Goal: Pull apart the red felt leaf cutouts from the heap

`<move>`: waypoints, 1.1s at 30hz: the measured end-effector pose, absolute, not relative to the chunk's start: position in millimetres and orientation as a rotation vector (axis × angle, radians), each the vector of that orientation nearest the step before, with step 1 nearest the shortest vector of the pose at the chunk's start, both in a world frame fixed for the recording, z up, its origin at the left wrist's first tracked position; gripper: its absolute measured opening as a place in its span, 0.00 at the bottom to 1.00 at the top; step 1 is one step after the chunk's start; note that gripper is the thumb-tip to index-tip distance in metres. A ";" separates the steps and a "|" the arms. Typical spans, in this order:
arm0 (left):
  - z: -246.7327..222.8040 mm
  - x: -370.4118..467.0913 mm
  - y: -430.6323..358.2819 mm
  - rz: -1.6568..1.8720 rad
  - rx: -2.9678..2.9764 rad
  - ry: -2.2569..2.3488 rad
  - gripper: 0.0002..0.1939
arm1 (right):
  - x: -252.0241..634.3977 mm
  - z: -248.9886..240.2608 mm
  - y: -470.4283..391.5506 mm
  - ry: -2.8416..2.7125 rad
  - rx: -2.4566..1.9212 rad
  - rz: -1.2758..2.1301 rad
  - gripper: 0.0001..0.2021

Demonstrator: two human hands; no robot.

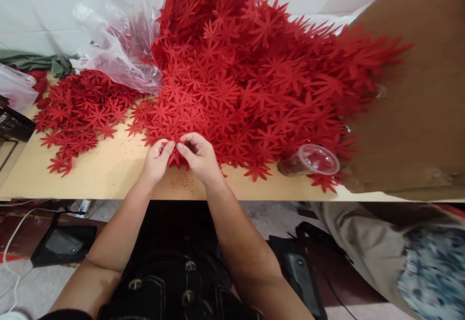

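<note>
A large heap of red flower-shaped cutouts (pixel 218 87) with several narrow petals each covers the middle of the table. At its front edge my left hand (pixel 158 157) and my right hand (pixel 199 156) meet, thumbs and index fingers pinched close together. Both hands hold one red flower cutout (pixel 176 146) between their fingertips; part of it is hidden by the fingers. A smaller pile of darker red cutouts (pixel 85 106) lies to the left. To the right of my hands, a clear plastic cup (pixel 308 160) lies tipped against the heap.
A clear plastic bag (pixel 123 43) stands behind the piles. A large brown board (pixel 414 102) leans at the right. A black packet (pixel 14 121) sits at the left table edge. Another person's patterned clothing (pixel 436 266) shows at lower right. Pedal-like black devices (pixel 65 242) rest below the table.
</note>
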State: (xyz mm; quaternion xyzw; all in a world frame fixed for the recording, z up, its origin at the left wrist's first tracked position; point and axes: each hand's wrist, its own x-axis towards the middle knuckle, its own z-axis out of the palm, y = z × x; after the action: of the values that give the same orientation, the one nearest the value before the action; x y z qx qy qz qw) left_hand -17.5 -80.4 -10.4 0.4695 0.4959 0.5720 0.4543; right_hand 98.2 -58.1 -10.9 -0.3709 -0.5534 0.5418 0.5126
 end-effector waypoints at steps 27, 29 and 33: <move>-8.5 -18.7 -91.9 1.343 1.122 1.262 0.19 | 103.9 -2.7 -80.5 -1.356 -0.880 1.484 0.17; -9.5 -18.2 -91.8 1.355 1.120 1.273 0.20 | 104.5 -3.7 -79.7 -1.331 -0.846 1.505 0.16; -10.7 -17.2 -92.2 1.393 1.172 1.284 0.21 | 104.9 -7.7 -74.6 -1.297 -0.899 1.376 0.09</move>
State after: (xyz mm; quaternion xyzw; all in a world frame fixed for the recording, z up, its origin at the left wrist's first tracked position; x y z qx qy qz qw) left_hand -17.2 -92.2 -10.7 0.4720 0.5174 0.5611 0.4413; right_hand 104.9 -74.6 -7.7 -0.3717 -0.5363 0.5690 0.5005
